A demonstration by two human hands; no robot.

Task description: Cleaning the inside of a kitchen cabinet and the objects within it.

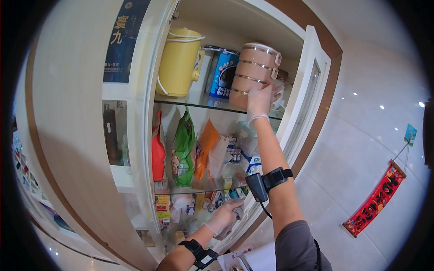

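Note:
My right hand (260,101), in a clear disposable glove, grips the lower part of a pink stacked lunch box (252,69) on the cabinet's upper level. The box has several tiers with shiny bands and latches on its right side. Whether its base touches the glass shelf (203,104) cannot be told. My left hand (224,214), also gloved, is lower down near the cabinet's right side and holds a crumpled grey cloth (229,230). A blue printed package (223,74) stands just left of the lunch box, with a yellow lidded bucket (179,64) with a white handle farther left.
Upright red (158,154), green (184,152) and orange (206,149) bags fill the middle shelf beside a clear plastic container (247,137). Small boxes (162,206) crowd the level below. An open cabinet door (307,98) borders the right; a red hanging banner (374,200) is on the tiled wall.

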